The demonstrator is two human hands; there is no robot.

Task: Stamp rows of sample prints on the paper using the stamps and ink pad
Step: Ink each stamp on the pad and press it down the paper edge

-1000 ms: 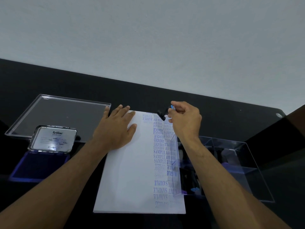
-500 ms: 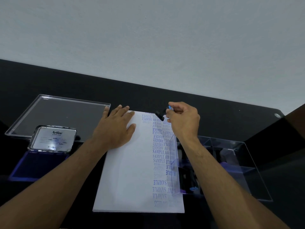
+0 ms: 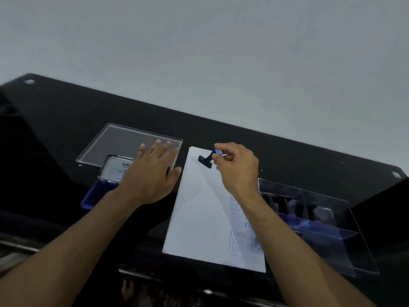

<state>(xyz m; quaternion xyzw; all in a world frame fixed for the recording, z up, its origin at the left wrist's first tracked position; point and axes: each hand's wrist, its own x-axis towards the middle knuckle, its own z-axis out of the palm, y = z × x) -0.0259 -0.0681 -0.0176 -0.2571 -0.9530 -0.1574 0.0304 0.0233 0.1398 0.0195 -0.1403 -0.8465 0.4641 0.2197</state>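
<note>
Right hand (image 3: 238, 168) pinches a black stamp (image 3: 205, 161) over the paper's (image 3: 199, 218) top edge, mid-frame. Left hand (image 3: 152, 173) hangs flat with fingers spread, left of the paper, in front of the ink pad (image 3: 97, 193) at center left.

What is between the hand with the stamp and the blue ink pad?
In the head view, the open left hand hovers between the right hand and the ink pad, beside the paper.
</note>
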